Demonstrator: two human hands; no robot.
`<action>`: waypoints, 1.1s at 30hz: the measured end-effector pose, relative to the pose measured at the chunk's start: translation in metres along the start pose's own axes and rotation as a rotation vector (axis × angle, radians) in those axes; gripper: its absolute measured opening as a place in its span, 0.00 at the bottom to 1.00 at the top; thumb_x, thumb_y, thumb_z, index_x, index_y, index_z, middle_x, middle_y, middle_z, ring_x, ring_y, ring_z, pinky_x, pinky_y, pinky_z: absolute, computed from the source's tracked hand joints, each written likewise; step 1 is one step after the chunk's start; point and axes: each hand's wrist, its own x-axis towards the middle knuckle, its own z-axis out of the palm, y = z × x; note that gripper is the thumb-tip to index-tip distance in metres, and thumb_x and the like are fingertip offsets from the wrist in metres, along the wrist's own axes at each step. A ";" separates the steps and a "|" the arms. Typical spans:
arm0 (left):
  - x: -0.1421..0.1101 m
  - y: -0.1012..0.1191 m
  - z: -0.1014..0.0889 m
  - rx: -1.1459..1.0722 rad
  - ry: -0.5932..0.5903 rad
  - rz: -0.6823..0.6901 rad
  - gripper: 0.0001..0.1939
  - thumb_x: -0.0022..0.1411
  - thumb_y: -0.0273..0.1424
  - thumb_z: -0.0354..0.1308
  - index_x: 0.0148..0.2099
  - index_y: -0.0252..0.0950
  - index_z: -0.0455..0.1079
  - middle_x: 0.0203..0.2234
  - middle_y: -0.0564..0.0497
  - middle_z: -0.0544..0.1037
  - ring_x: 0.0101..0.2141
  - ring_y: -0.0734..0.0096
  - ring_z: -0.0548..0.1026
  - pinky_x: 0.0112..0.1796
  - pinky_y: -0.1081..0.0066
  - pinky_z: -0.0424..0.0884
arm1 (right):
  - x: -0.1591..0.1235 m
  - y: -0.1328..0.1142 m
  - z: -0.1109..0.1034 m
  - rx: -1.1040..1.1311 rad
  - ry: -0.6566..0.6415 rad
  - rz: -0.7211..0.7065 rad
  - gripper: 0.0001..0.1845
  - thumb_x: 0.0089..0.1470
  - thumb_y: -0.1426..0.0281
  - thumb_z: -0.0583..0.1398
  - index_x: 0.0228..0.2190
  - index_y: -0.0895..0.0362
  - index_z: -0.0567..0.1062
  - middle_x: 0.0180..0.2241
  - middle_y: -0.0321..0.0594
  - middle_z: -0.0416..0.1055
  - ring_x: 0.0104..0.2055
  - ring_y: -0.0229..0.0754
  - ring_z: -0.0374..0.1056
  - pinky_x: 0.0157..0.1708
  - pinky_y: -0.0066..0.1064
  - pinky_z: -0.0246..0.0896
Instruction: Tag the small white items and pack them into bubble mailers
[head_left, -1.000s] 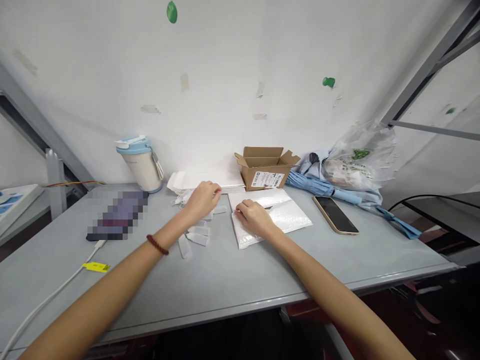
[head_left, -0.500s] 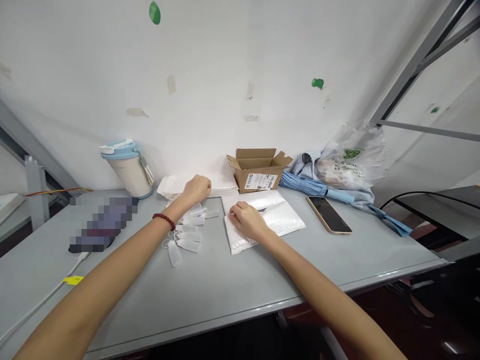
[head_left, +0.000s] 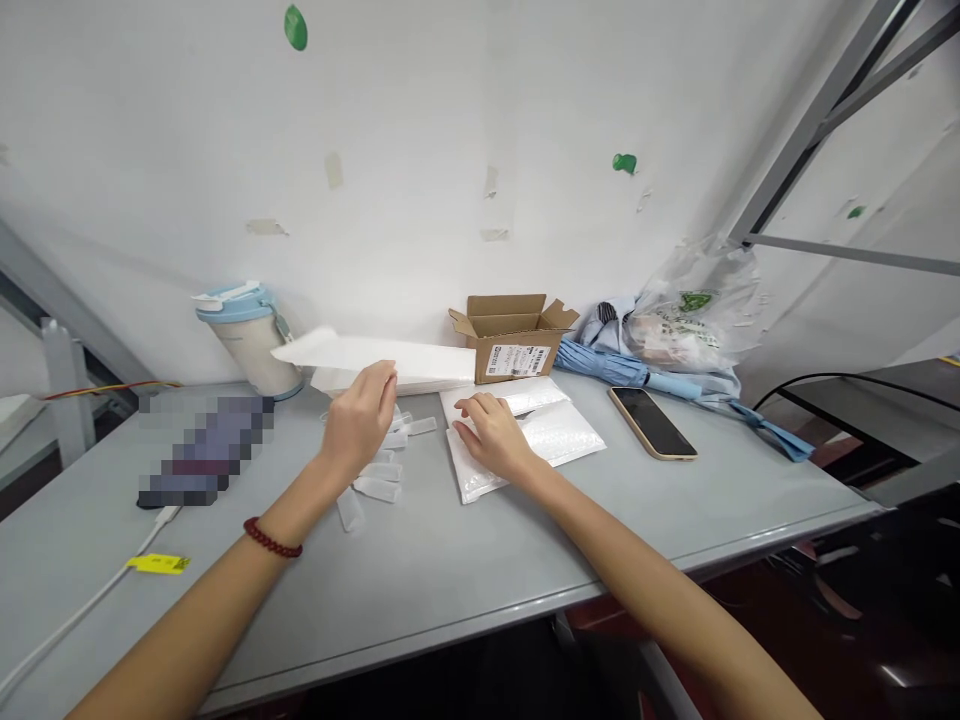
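My left hand (head_left: 360, 415), with a dark red bead bracelet (head_left: 272, 538) on its wrist, is closed on the front edge of a white bubble mailer (head_left: 420, 358) and holds it raised at a tilt. More white mailers lie stacked under it against the wall. Resting on another white bubble mailer (head_left: 566, 435) with its flap folded open, my right hand (head_left: 491, 432) has its fingers bent and the thumb apart. Several translucent plastic tags (head_left: 377, 488) lie on the table below my left hand, partly hidden by it.
An open cardboard box (head_left: 517, 350) stands behind the mailers. To the right are a phone (head_left: 652, 422), a folded blue umbrella (head_left: 607, 364) and a plastic bag (head_left: 694, 310). A blue-lidded cup (head_left: 255, 340) and a blurred-out item (head_left: 206, 450) with a white cable (head_left: 82, 610) are at left.
My left hand has drawn back toward me from the stack, and the top mailer has come up with it. My right hand stays on its mailer, fingers slightly more spread. The view has shifted slightly.
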 end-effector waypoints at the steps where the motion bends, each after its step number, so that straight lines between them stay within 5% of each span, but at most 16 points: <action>1: -0.007 0.001 -0.003 -0.009 0.002 0.019 0.12 0.65 0.29 0.44 0.46 0.37 0.65 0.46 0.44 0.75 0.46 0.64 0.73 0.42 0.68 0.69 | -0.001 -0.002 -0.001 0.006 0.036 -0.035 0.09 0.59 0.72 0.52 0.40 0.59 0.69 0.37 0.45 0.70 0.40 0.43 0.63 0.40 0.34 0.54; 7: -0.024 0.020 -0.011 -0.026 0.014 0.059 0.15 0.64 0.26 0.44 0.52 0.35 0.63 0.51 0.42 0.72 0.51 0.63 0.71 0.48 0.63 0.69 | -0.005 -0.022 -0.008 -0.044 0.202 -0.239 0.12 0.60 0.72 0.49 0.39 0.59 0.70 0.36 0.45 0.70 0.40 0.42 0.62 0.41 0.32 0.53; 12: -0.037 0.046 -0.002 -0.124 -0.069 0.188 0.19 0.64 0.24 0.44 0.56 0.34 0.60 0.53 0.40 0.70 0.53 0.62 0.69 0.52 0.62 0.68 | -0.006 -0.025 -0.005 -0.250 0.274 -0.136 0.20 0.58 0.76 0.49 0.51 0.55 0.66 0.50 0.49 0.65 0.53 0.48 0.57 0.52 0.43 0.45; 21: -0.052 0.067 -0.001 -0.282 -0.190 0.416 0.14 0.62 0.22 0.45 0.47 0.32 0.67 0.48 0.40 0.74 0.46 0.65 0.75 0.43 0.68 0.75 | -0.003 -0.009 -0.012 -0.350 0.089 -0.045 0.28 0.52 0.79 0.50 0.56 0.60 0.62 0.58 0.56 0.57 0.59 0.54 0.50 0.55 0.54 0.40; 26: -0.044 0.059 -0.001 -0.327 -0.116 0.287 0.13 0.62 0.23 0.47 0.47 0.33 0.67 0.46 0.41 0.75 0.48 0.66 0.73 0.48 0.66 0.71 | -0.003 -0.010 -0.010 -0.364 -0.021 -0.052 0.30 0.57 0.80 0.43 0.61 0.60 0.53 0.63 0.55 0.49 0.64 0.51 0.44 0.55 0.57 0.42; 33: -0.022 0.032 -0.016 -0.211 0.083 -0.101 0.11 0.63 0.29 0.48 0.44 0.35 0.68 0.51 0.42 0.71 0.52 0.62 0.69 0.50 0.60 0.69 | -0.002 -0.004 -0.008 -0.401 -0.016 0.008 0.36 0.52 0.86 0.42 0.62 0.58 0.51 0.64 0.55 0.46 0.65 0.53 0.42 0.54 0.58 0.47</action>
